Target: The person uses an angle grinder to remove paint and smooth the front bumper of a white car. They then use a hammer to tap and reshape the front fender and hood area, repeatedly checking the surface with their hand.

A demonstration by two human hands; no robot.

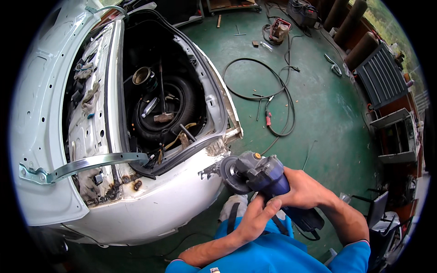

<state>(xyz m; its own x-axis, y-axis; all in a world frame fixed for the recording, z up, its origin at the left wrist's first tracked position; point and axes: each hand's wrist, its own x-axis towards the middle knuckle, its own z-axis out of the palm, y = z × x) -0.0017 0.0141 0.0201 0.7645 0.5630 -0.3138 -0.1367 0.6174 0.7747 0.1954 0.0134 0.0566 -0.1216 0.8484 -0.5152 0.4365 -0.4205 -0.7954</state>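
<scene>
An angle grinder (269,176) with a dark blue body is held in front of my torso, its disc (231,174) facing left. My right hand (301,188) wraps around the grinder's body from the right. From below, my left hand (256,219) grips it near the head, thumb against the body and some fingers hidden. The disc is beside the white car's rear corner (191,191), where the bodywork is bare and ragged; I cannot tell whether they touch. Left of that, the boot opening holds a spare tyre (189,102), a hammer (163,117) and a tin (142,76).
The raised boot lid (43,113) stands at the left on a curved metal hinge arm (98,160). Across the green floor (327,118) lies a looped hose (236,93) with a red-handled torch (268,119). A grey tool cabinet (381,73) and gas cylinders (362,50) line the right.
</scene>
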